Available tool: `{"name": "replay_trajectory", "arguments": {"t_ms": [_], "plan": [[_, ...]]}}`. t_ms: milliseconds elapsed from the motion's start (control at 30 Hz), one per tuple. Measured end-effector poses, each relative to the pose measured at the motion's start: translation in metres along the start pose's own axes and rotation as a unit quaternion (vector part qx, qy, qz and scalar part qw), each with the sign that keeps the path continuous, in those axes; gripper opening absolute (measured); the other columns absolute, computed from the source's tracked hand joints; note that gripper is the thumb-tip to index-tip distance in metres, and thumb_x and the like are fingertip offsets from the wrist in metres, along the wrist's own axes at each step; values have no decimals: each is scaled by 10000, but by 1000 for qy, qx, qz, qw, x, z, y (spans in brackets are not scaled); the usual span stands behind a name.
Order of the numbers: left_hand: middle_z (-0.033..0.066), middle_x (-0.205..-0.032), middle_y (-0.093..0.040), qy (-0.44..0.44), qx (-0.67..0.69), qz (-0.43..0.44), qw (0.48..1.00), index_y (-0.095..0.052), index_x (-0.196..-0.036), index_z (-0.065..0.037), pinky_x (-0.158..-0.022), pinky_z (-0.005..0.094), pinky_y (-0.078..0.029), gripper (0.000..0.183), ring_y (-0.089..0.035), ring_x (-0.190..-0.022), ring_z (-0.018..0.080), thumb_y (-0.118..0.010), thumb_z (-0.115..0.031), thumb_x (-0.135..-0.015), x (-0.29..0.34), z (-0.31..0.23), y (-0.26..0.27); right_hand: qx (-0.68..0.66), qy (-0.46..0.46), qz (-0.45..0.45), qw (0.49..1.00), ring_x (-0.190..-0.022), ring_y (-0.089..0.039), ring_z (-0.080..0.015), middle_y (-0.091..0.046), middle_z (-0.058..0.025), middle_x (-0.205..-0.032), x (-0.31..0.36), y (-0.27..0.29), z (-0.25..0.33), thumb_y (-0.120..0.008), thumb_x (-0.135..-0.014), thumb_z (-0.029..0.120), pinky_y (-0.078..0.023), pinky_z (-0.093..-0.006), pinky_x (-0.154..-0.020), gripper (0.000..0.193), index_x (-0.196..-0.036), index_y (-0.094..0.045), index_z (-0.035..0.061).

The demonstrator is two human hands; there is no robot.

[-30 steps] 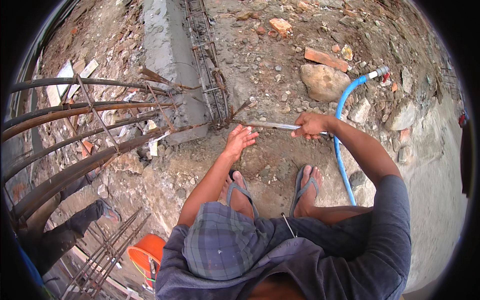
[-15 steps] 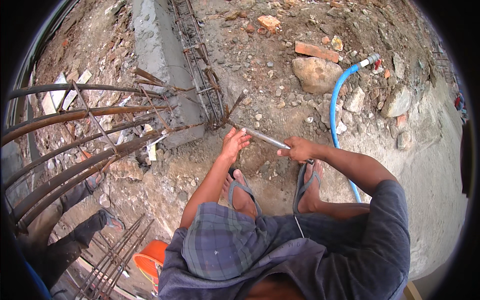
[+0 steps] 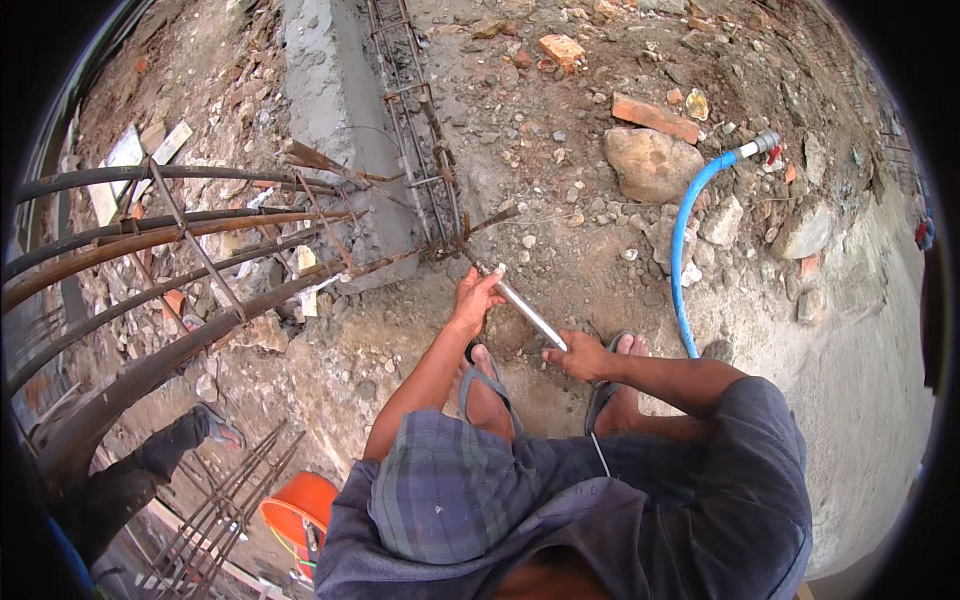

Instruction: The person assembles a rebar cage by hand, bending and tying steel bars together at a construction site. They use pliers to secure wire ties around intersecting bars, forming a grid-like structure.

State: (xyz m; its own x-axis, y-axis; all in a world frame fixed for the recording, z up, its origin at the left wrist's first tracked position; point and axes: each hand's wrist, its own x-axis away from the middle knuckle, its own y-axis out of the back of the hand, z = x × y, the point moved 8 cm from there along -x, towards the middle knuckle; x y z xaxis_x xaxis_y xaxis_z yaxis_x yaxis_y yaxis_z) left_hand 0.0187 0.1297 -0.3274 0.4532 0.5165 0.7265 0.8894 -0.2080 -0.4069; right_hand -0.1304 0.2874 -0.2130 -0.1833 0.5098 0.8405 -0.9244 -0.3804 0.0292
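My right hand [image 3: 582, 356] is closed round the near end of a silvery metal pipe [image 3: 530, 315]. From there the pipe slants up and left to my left hand [image 3: 477, 299], whose thumb and fingers close about its far end. A thin rusty rebar end [image 3: 474, 257] meets the pipe there; whether it sits inside the pipe is hidden by my fingers. Just beyond is the tied rebar cage [image 3: 425, 150], lying beside a grey concrete beam [image 3: 335, 110].
Thick curved rebars [image 3: 180, 225] cross the left side. A blue hose [image 3: 682, 235] with a valve lies at right, near a large stone [image 3: 652, 165] and a brick [image 3: 655, 118]. An orange bucket [image 3: 300, 500] stands at lower left. Another person's leg [image 3: 165, 450] shows beyond it.
The pipe's near end has swung toward me and to the left, with my right hand on it. My left hand's fingers, spread before, have closed in at the far end.
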Motion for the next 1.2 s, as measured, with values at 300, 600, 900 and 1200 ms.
{"name": "replay_trajectory", "arguments": {"t_ms": [300,600,900,1200], "plan": [[104,-1198,-640,-25,39,-52,998,-319,-1530,-23,-855,370,-611,663,-690,-1049,235,-686,-199,-1006,15,-30,-12,-74,-89,130,985,-493,-511,-91,-514,18,-661,4,83,83,-669,-1018,330,-439,-298,-416,299,-946,-550,66],[133,-1130,-620,-29,112,-50,992,-427,-1314,-2,-862,378,-629,370,-706,-1053,276,-633,-117,-1028,12,-58,-49,58,-111,161,979,-545,-502,-97,-515,7,-717,-3,139,134,-630,-1037,356,-442,-303,-450,320,-943,-572,56],[170,-1061,-613,11,138,-61,988,-451,-1130,-30,-865,426,-627,246,-703,-973,303,-598,-198,-1026,7,-50,-38,34,-142,150,978,-547,-507,-147,-503,-37,-720,10,104,136,-579,-1061,323,-459,-353,-450,326,-968,-547,12],[98,-994,-632,18,96,-83,992,-487,-1137,-111,-755,397,-626,190,-696,-857,243,-600,-212,-1022,13,-29,-37,-9,-90,118,989,-495,-525,-139,-501,-28,-718,20,80,102,-593,-1056,321,-454,-329,-424,343,-1105,-526,-12]]}}
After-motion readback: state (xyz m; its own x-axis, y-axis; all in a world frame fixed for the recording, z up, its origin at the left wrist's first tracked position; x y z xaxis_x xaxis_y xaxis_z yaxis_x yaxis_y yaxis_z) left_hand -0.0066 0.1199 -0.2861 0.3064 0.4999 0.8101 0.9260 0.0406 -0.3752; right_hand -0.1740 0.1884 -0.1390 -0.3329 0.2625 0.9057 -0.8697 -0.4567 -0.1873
